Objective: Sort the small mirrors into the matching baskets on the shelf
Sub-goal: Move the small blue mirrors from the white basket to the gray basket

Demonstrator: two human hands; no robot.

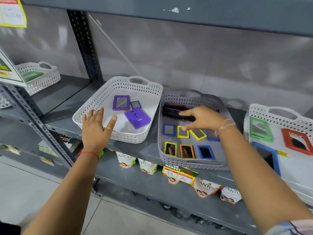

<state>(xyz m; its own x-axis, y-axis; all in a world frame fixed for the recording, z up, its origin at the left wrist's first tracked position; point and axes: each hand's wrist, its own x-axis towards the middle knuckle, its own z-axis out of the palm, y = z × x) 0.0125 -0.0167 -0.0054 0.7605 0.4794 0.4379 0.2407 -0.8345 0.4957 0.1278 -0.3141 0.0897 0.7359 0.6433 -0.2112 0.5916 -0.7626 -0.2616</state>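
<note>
A grey basket [193, 164] on the shelf holds several small mirrors with blue, yellow and orange frames, plus dark hairbrushes [174, 110] at its back. My right hand [202, 118] hovers over it with fingers apart, a fingertip touching a yellow-framed mirror [183, 132]. To the left, a white basket [94, 106] holds two purple mirrors [121, 102] and a small blue mirror [135, 104]. My left hand [95, 128] rests open on that basket's front left rim. At the right, another white basket [277, 111] holds larger green, red and blue mirrors.
The baskets stand on a grey metal shelf [135, 178] with an upright post [84, 46] behind. A price tag [179, 173] hangs on the shelf edge. Product pouches [126, 161] sit on the shelf below. Another white basket [40, 75] stands far left.
</note>
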